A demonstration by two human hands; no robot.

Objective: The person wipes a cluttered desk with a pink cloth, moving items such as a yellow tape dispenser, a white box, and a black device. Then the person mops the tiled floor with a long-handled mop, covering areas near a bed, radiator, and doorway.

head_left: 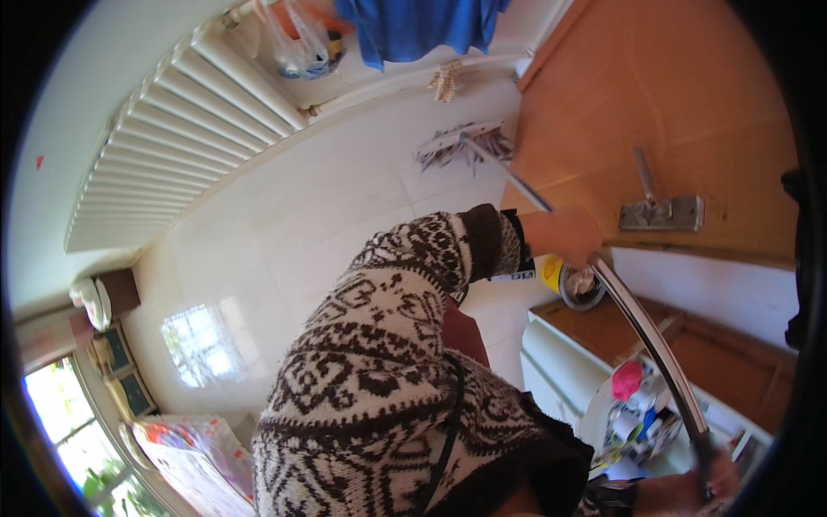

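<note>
We are mid-stroke mopping, left hand point(564, 234) and right hand point(702, 487) both clamped on the mop handle point(642, 323), its mop head point(461, 148) on the white floor point(327, 207) beside the wooden door point(655, 112).

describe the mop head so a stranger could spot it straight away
Start at the white ribbed radiator on the wall, then follow the pale tiled floor to the orange wooden door. The mop head lies there at the far end of the metal pole, the only flat bar with striped grey-white strands.
</note>
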